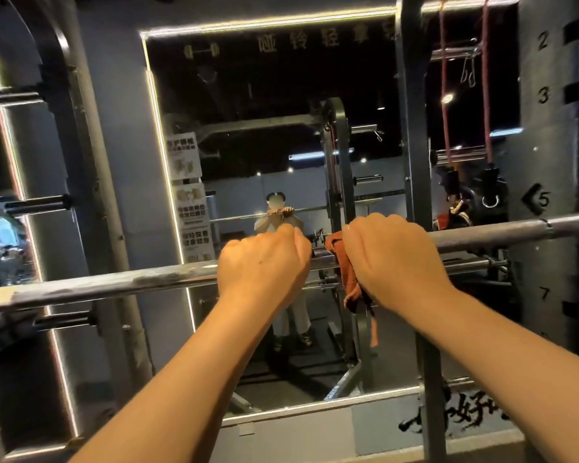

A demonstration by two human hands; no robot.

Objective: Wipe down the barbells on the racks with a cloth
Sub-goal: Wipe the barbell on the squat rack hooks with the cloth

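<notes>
A steel barbell (114, 284) runs across the view at chest height, its right end rising toward a numbered rack upright (545, 135). My left hand (264, 265) grips the bare bar near the middle, fingers curled over it. Just to its right, my right hand (395, 259) grips the bar through a rust-orange cloth (348, 279). The cloth is wrapped round the bar and its loose end hangs below. The stretch of bar under both hands is hidden.
A lit wall mirror (268, 135) directly ahead reflects the rack and a person. Another dark rack upright (415, 128) stands behind the bar right of centre. Plate pegs (37, 203) stick out at the left. Red resistance bands (485, 78) hang at the upper right.
</notes>
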